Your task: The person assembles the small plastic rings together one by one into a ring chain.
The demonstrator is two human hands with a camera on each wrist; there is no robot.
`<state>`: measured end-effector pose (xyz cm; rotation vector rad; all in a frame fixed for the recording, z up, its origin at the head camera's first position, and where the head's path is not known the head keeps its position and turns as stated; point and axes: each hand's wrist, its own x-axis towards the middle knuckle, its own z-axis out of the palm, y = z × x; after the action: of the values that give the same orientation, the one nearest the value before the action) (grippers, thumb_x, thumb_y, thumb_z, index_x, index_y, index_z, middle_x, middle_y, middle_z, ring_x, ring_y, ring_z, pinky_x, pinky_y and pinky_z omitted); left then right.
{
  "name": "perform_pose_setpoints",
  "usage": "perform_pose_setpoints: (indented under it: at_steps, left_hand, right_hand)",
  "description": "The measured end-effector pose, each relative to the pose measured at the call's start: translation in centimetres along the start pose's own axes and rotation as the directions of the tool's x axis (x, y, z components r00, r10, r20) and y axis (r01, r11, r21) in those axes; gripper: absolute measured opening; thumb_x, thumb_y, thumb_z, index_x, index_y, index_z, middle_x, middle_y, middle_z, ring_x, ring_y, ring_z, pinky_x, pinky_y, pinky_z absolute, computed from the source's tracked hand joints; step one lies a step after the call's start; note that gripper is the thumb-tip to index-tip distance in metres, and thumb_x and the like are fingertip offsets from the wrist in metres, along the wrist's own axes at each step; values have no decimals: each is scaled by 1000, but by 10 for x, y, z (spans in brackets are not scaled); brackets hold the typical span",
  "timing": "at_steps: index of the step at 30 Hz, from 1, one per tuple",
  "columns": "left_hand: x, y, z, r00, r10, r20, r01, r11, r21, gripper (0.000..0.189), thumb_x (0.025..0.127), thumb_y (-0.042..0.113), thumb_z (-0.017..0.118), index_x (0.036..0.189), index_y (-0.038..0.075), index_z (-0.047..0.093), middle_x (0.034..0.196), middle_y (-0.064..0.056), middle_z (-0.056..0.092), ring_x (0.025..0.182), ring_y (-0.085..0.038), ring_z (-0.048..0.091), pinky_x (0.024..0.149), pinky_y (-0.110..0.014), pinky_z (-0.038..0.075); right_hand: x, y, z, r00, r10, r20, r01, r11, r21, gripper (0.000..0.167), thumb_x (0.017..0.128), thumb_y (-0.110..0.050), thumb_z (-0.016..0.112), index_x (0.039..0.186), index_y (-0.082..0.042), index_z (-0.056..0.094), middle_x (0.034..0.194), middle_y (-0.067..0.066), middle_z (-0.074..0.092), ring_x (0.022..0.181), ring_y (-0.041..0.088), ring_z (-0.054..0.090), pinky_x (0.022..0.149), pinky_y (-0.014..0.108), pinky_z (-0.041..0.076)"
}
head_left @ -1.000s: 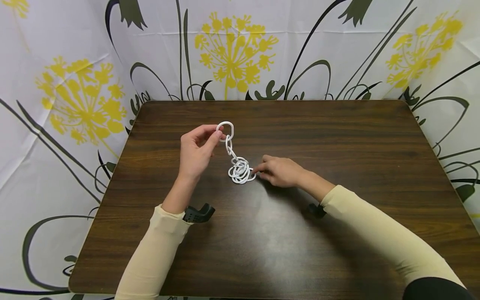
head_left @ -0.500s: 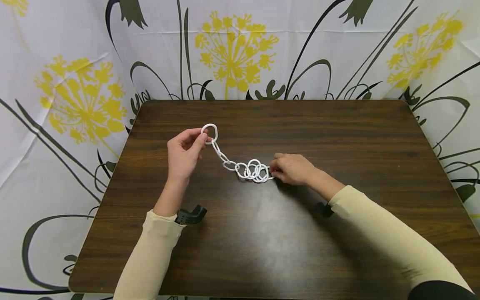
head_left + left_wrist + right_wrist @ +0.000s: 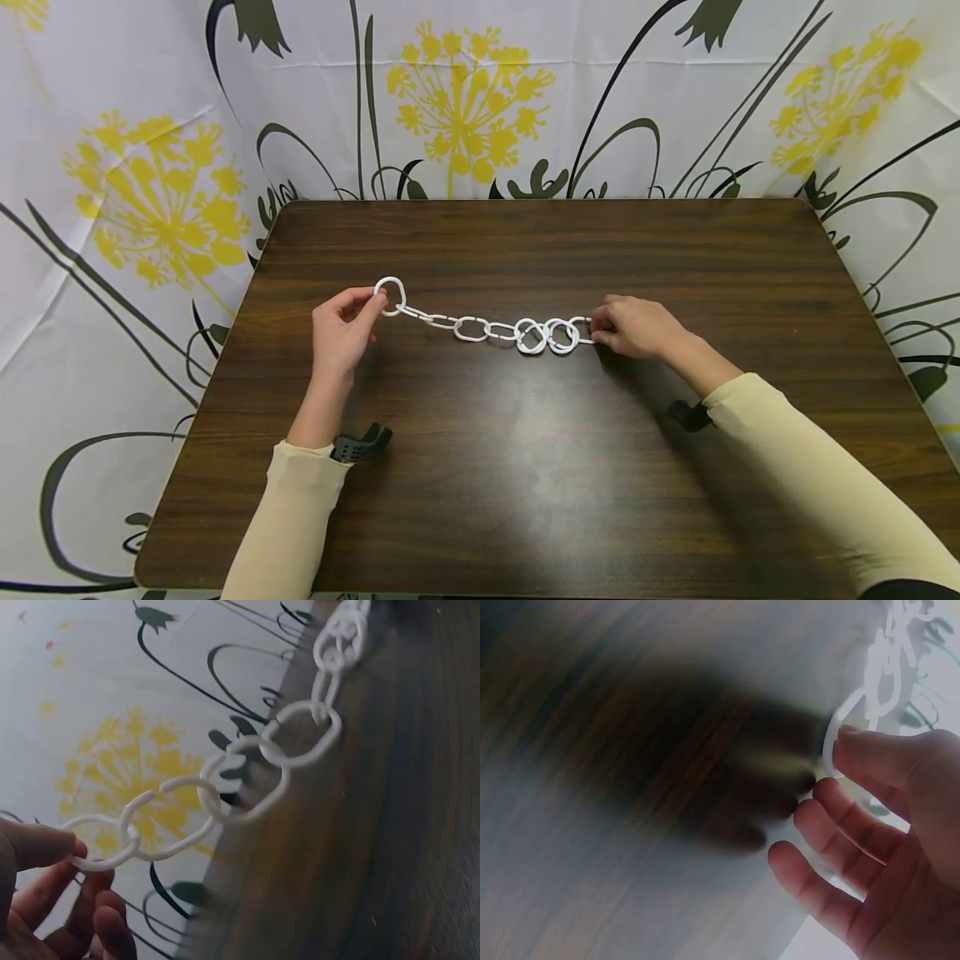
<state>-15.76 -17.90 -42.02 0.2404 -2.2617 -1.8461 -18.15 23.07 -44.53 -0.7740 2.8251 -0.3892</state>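
A white link chain (image 3: 471,329) stretches sideways between both hands over the brown table. My left hand (image 3: 339,332) pinches the chain's left end link between thumb and fingers, and that link stands raised. In the left wrist view the chain (image 3: 247,817) slants away from the thumb and fingertips, link through link. The right-hand end link is pinched by my right hand (image 3: 636,327), close to the tabletop. Near that hand several links overlap in two small bunches. In the right wrist view the thumb holds the link (image 3: 831,746) while the other fingers are spread; part of the link is hidden.
The dark wood-grain table (image 3: 480,483) has rounded corners and reflects light near its middle. Behind it and at its sides hangs a white cloth (image 3: 315,75) with yellow and green plant prints. Black wrist cameras sit below both hands.
My left hand has moved left and lower, and my right hand has moved right. The chain has gone from a heap to a nearly straight line, with both end links held.
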Motion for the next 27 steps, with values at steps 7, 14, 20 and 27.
perform_pose_setpoints:
  at_steps: [7, 14, 20, 27]
  left_hand:
    - [1, -16, -9, 990, -137, 42, 132, 985, 111, 30, 91, 22, 72, 105, -4, 70, 77, 0, 69, 63, -17, 59, 46, -21, 46]
    - [5, -28, -17, 973, -225, 56, 214, 965, 152, 30, 92, 22, 70, 109, -3, 69, 72, 9, 69, 60, -13, 59, 46, -22, 46]
    - [7, -37, -20, 967, -252, 25, 245, 957, 155, 26, 92, 20, 70, 108, -2, 69, 71, 9, 70, 58, -11, 59, 45, -21, 44]
    - [10, -47, -22, 984, -177, -29, 177, 930, 323, 24, 89, 20, 72, 104, 1, 74, 75, 5, 69, 66, -10, 58, 57, -21, 43]
  right_hand:
    - [-10, 21, -8, 998, 57, 2, -56, 998, -20, 5, 90, -21, 71, 91, -16, 71, 84, 0, 54, 74, 18, 53, 64, 40, 46]
    - [-19, 37, -15, 993, 117, 16, -117, 993, -14, 4, 89, -19, 71, 91, -15, 71, 86, 2, 57, 76, 19, 55, 66, 42, 46]
    - [-22, 49, -18, 988, 153, 22, -152, 988, -12, 5, 88, -17, 70, 92, -14, 71, 86, 1, 61, 80, 21, 58, 70, 45, 48]
    - [-24, 55, -19, 991, 131, 10, -131, 991, -8, 4, 85, -15, 71, 89, -13, 70, 81, -1, 61, 78, 20, 58, 67, 44, 48]
